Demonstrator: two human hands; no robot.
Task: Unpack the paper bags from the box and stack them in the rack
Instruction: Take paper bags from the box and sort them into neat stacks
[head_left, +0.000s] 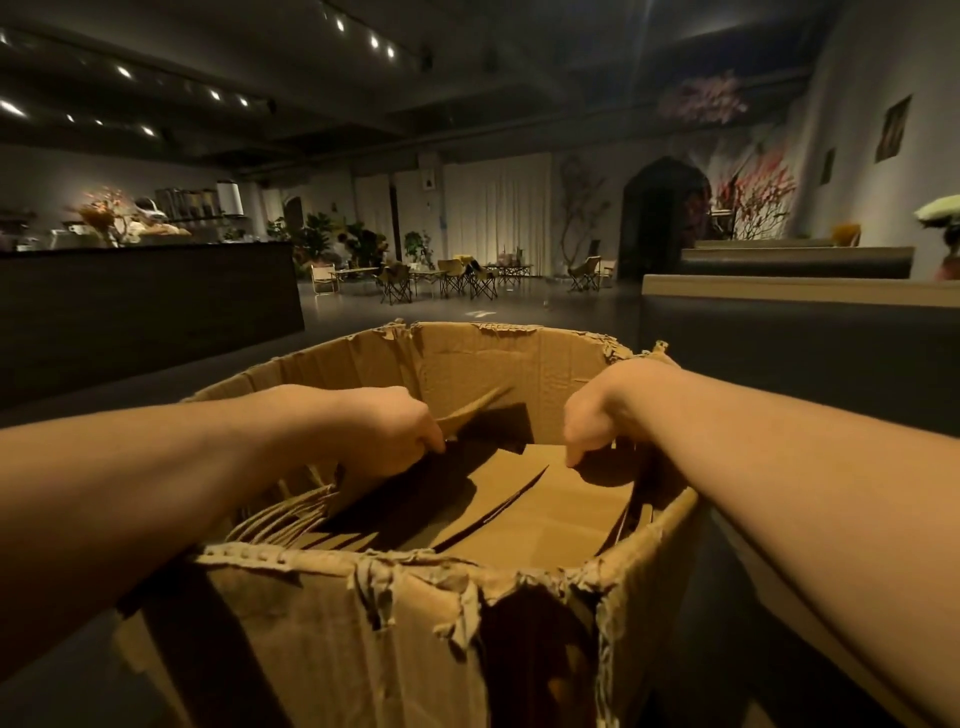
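A torn brown cardboard box (395, 623) fills the lower middle of the head view, its ragged rim open toward me. Flat brown paper bags (545, 499) lie stacked inside, their twisted handles (280, 519) bunched at the left wall. Both my arms reach into the box. My left hand (384, 431) grips the left edge of a bag, whose corner lifts up past the fingers. My right hand (592, 415) curls downward at the right side of the stack, fingertips at the bags' edge; what it holds is hidden. No rack is visible.
Stepped benches (795, 288) rise to the right of the box. A dark service counter (150, 296) stands at the left. Folding chairs and low tables (441, 278) sit far back across the dark open floor.
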